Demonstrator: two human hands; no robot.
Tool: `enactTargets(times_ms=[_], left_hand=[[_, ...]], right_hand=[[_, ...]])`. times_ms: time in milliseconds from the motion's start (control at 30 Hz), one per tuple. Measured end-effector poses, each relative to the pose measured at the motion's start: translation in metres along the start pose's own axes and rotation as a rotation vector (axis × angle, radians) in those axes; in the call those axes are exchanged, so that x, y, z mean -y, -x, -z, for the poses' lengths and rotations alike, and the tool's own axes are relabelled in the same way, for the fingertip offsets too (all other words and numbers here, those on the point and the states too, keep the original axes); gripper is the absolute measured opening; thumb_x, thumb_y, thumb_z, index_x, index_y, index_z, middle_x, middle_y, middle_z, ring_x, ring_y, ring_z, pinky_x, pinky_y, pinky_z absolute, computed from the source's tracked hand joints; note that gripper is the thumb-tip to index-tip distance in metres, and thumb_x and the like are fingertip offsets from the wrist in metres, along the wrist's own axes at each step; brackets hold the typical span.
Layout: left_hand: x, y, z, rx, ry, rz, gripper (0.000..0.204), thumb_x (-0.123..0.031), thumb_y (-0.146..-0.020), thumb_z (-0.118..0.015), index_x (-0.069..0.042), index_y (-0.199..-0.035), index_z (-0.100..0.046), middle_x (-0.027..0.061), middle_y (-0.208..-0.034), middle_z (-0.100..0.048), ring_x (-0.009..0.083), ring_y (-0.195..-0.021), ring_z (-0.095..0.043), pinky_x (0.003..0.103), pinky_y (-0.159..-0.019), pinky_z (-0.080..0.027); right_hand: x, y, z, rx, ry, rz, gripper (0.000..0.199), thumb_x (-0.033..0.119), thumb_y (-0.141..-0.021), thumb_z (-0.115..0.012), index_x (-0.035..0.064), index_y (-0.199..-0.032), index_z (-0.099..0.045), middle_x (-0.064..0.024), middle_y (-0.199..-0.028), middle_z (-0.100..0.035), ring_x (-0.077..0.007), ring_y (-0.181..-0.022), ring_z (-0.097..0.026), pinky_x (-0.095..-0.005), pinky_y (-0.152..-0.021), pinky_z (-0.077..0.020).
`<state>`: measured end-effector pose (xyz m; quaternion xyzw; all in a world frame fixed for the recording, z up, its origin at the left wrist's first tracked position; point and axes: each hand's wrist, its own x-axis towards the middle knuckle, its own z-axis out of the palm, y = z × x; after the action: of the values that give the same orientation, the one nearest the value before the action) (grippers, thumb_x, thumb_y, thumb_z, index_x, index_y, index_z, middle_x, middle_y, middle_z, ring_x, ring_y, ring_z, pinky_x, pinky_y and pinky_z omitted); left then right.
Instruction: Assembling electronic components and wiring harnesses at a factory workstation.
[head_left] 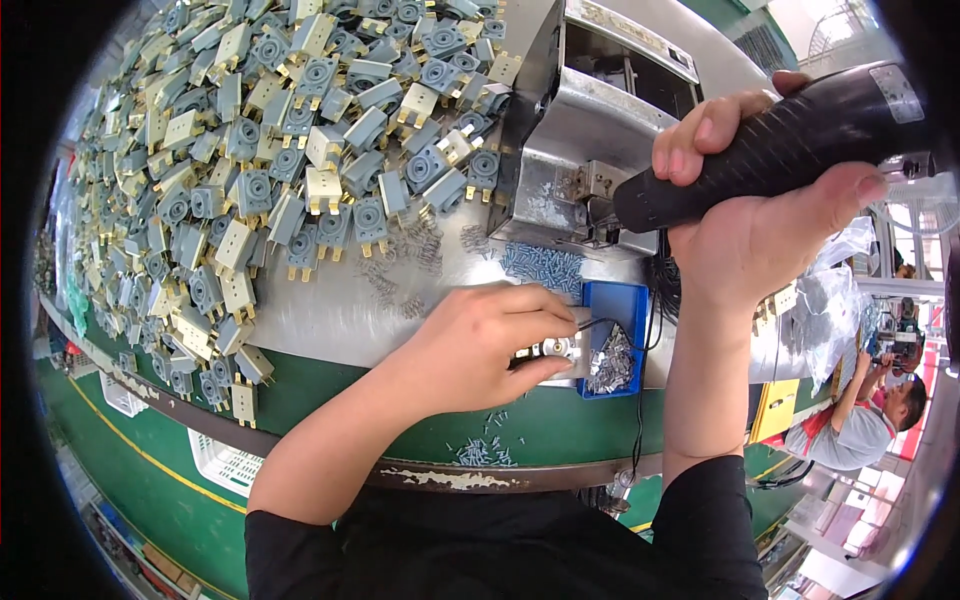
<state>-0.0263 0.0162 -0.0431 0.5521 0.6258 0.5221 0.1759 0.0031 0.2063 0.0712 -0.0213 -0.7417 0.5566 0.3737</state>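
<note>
A heap of grey and cream switch housings (270, 150) covers the bench's left. The left hand (480, 345) pinches one small round-centred part (553, 348) beside the blue screw tray (612, 340). The right hand (760, 215) grips a black electric screwdriver (775, 145), raised; fastening seems next, needing the tip lowered onto the part.

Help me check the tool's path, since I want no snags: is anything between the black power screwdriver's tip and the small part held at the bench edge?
Nothing solid shows in the gap. The right hand holds the black power screwdriver raised, apart from the small part pinched in the left hand. Only the blue tray and a thin black cable lie beside it.
</note>
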Motion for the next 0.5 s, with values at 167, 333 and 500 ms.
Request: enactTargets(times_ms=[167,333,500], left_hand=[[0.001,0.001,0.000,0.000,0.034,0.010,0.026,-0.011,-0.078,-0.082,-0.001,-0.101,-0.073,0.0126,-0.105,-0.073,0.0301,-0.100,-0.073,0.040,-0.083,-0.059],[0.003,0.004,-0.002,-0.028,0.009,-0.002,0.027,-0.011,-0.078,-0.081,-0.001,-0.101,-0.073,0.0128,-0.106,-0.073,0.0315,-0.097,-0.072,0.040,-0.083,-0.058],[0.005,0.005,-0.004,-0.019,0.011,0.016,0.029,-0.009,-0.077,-0.080,-0.002,-0.104,-0.073,0.0124,-0.109,-0.072,0.0331,-0.096,-0.071,0.040,-0.082,-0.058]], right_hand=[[0.000,0.005,-0.009,-0.095,-0.115,-0.106,0.108,0.096,-0.075,-0.043,0.0079,-0.138,-0.046,-0.0089,-0.077,-0.055,-0.0220,-0.059,-0.053,-0.0374,-0.057,-0.0436],[0.017,0.036,0.012,0.179,-0.563,-0.238,0.113,0.091,-0.082,-0.045,0.0026,-0.151,-0.033,-0.0058,-0.089,-0.054,-0.0179,-0.063,-0.054,-0.0348,-0.058,-0.0436],[0.019,0.059,0.020,0.348,-0.290,-0.162,0.128,0.109,-0.056,-0.022,-0.0031,-0.108,-0.057,-0.0083,-0.070,-0.057,-0.0204,-0.054,-0.060,-0.0328,-0.052,-0.0530]])
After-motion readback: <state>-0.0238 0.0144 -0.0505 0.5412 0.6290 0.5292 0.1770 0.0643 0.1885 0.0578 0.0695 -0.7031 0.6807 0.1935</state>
